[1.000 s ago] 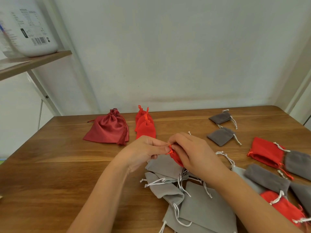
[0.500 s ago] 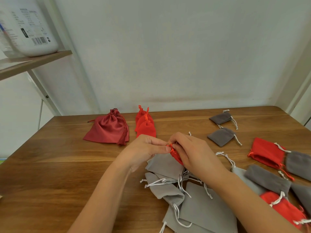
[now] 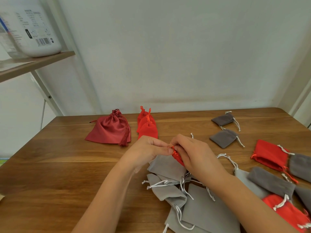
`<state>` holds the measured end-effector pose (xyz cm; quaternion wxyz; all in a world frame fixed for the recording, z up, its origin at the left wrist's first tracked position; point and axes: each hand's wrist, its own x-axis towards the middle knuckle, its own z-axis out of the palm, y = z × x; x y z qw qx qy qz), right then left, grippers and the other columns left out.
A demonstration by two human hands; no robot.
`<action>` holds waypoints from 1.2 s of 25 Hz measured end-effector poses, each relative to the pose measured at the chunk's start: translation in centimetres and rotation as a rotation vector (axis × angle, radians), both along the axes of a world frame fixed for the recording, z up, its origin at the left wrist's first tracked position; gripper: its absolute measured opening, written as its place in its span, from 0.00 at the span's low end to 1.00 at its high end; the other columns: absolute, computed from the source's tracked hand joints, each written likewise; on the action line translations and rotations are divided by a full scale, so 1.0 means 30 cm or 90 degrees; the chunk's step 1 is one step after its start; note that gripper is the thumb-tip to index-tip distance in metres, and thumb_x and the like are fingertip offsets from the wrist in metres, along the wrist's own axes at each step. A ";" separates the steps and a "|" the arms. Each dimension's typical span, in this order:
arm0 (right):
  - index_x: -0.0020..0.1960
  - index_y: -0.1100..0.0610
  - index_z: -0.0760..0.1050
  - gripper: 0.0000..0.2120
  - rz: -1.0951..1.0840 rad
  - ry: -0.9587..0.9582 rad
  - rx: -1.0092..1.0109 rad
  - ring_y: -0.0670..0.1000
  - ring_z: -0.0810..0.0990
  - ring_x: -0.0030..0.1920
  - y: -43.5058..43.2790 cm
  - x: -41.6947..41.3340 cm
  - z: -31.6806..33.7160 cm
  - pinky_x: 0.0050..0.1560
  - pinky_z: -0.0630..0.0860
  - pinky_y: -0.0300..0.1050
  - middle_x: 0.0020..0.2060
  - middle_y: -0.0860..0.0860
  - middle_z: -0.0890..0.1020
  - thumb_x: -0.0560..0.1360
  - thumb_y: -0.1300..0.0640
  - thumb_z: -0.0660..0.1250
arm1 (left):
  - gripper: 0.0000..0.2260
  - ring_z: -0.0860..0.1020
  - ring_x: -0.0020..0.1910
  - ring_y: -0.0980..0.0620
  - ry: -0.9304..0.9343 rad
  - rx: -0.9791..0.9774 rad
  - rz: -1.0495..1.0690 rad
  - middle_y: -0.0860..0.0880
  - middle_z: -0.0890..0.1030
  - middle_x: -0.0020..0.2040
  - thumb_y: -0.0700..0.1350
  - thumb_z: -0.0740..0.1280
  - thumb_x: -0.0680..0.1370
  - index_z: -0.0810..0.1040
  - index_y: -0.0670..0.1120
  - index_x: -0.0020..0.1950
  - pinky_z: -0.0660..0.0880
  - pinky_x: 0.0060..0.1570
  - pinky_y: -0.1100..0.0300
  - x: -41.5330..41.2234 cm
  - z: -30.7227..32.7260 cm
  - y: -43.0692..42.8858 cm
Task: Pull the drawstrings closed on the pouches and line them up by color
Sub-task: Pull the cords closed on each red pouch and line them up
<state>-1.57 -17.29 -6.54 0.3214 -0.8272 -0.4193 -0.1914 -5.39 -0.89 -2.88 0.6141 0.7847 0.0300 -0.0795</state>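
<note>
A small red pouch [image 3: 178,158] is held above the table between both hands. My left hand [image 3: 148,151] pinches its orange drawstring at the mouth. My right hand [image 3: 193,153] grips the pouch body, hiding most of it. Behind the hands, a row of closed red pouches [image 3: 147,126] lies beside a dark red satin pouch [image 3: 109,129]. Two closed dark grey pouches [image 3: 223,128] lie at the back right. A pile of light grey pouches [image 3: 181,199] with white strings sits under my hands.
Mixed red and dark grey pouches [image 3: 277,167] lie at the right edge of the wooden table [image 3: 50,165]. A shelf [image 3: 33,64] with a white container [image 3: 33,29] hangs at the upper left. The wall stands just behind the table.
Both hands stay together on the small red pouch, with only slight finger movement at its mouth. Nothing on the table has shifted.
</note>
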 end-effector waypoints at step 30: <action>0.47 0.52 0.81 0.06 0.116 0.315 0.200 0.43 0.81 0.44 -0.050 0.000 0.075 0.45 0.74 0.32 0.40 0.43 0.83 0.75 0.61 0.69 | 0.11 0.71 0.27 0.65 -0.242 0.106 -0.091 0.57 0.75 0.28 0.45 0.65 0.77 0.79 0.45 0.36 0.64 0.32 0.75 -0.006 -0.002 0.008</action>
